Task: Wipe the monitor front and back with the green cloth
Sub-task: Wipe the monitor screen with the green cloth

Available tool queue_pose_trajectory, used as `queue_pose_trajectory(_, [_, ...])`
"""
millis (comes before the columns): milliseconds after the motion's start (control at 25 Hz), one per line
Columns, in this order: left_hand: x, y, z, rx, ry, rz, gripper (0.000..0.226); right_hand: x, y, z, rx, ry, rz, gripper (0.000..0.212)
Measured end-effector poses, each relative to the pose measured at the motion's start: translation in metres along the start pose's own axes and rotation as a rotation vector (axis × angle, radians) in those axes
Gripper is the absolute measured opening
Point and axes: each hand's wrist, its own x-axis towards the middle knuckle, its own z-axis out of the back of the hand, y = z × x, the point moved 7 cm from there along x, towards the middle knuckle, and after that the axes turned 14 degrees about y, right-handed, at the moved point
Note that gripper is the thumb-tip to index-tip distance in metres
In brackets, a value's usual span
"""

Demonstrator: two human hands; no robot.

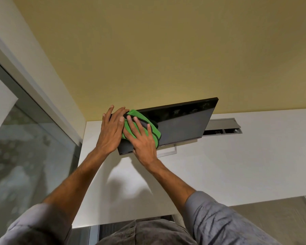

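A black flat monitor [182,122] stands on a white desk [237,165], its dark screen facing me and its silver stand foot [168,152] showing beneath. A green cloth [145,121] lies flat against the left part of the screen. My right hand [141,137] presses on the cloth with fingers spread. My left hand [113,128] grips the monitor's left edge, fingers reaching behind it and thumb touching the cloth. The monitor's back is hidden.
A grey cable tray [223,127] with an open lid is set into the desk behind the monitor on the right. A beige wall [148,50] rises behind the desk. A glass partition [25,147] runs along the left.
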Motion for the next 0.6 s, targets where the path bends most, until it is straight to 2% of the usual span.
queue_pose_trajectory(160, [0.001,-0.001,0.004,-0.029,-0.012,0.016,0.064,0.005,-0.014,-0.015,0.001,0.085,-0.068,0.115])
queue_pose_trajectory(280, [0.001,-0.003,0.002,0.001,-0.007,0.005,0.063,-0.013,-0.049,-0.015,0.039,0.066,-0.174,0.125])
queue_pose_trajectory(360, [0.002,-0.002,0.003,0.014,0.005,0.004,0.063,-0.027,-0.074,-0.015,0.111,0.019,-0.281,0.123])
queue_pose_trajectory(520, [0.006,-0.001,0.000,0.113,0.026,0.020,0.065,-0.054,-0.119,-0.006,0.378,-0.200,-0.536,0.113])
queue_pose_trajectory(600, [0.008,-0.003,0.001,0.194,0.020,0.028,0.066,-0.050,-0.106,0.006,0.276,-0.207,-0.410,0.112])
